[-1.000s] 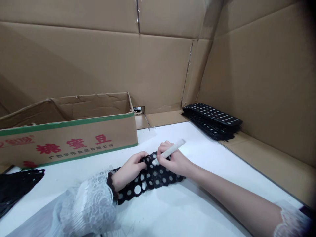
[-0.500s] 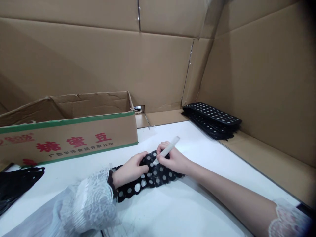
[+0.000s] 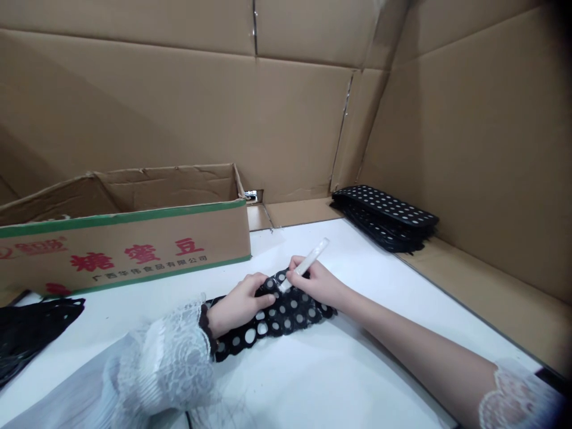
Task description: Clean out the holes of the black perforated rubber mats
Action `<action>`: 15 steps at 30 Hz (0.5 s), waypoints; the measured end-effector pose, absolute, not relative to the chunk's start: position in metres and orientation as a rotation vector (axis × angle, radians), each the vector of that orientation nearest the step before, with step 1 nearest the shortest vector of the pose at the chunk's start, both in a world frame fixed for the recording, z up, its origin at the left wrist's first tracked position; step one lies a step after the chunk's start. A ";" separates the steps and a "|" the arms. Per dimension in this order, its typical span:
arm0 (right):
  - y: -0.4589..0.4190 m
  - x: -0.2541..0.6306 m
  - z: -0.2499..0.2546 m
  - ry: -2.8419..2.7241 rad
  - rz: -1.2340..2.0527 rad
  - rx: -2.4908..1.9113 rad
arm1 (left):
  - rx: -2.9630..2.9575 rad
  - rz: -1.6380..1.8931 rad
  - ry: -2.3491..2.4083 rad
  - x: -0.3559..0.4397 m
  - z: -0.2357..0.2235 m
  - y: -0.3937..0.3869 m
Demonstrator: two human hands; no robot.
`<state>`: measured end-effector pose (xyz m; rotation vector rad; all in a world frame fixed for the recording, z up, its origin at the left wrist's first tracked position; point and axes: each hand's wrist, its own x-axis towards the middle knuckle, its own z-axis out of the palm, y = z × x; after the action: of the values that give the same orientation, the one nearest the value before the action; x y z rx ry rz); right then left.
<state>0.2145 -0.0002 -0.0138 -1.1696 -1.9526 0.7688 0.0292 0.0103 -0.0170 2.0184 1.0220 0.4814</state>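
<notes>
A flat black piece with rows of round dots [image 3: 290, 314] lies on the white table. Most dots look grey; a few near the left hand are bright white. My left hand [image 3: 241, 302] rests over its left part, thumb and forefinger bent against it, the other fingertips hidden. Between the thumb and fingers of my right hand [image 3: 319, 283] is a slim whitish pen-like stick [image 3: 311, 256]. It slants up to the right, and its lower tip meets the piece close to my left fingertips.
A cardboard box [image 3: 170, 238] with green edging and red lettering stands at the back left. Black material [image 3: 38, 330] lies in front of it. At the back right is a stack of black dotted pieces [image 3: 384, 211]. Tall cardboard walls [image 3: 179, 113] enclose the table [image 3: 308, 381].
The stick's tip has shifted slightly up along the piece, and my right hand has moved a little with it. My left hand stays on the piece.
</notes>
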 end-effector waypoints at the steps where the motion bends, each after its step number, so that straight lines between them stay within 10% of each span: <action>1: 0.001 0.215 -0.015 -1.934 0.789 -1.188 | 2.015 0.477 1.034 0.029 -0.017 0.010; 15: 0.002 0.217 -0.010 -2.079 0.612 -1.113 | 2.012 0.478 1.121 0.028 -0.021 0.010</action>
<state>0.2168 0.0019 -0.0098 -1.1125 -2.0789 0.6122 0.0276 0.0097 -0.0213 2.0120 1.1211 0.4778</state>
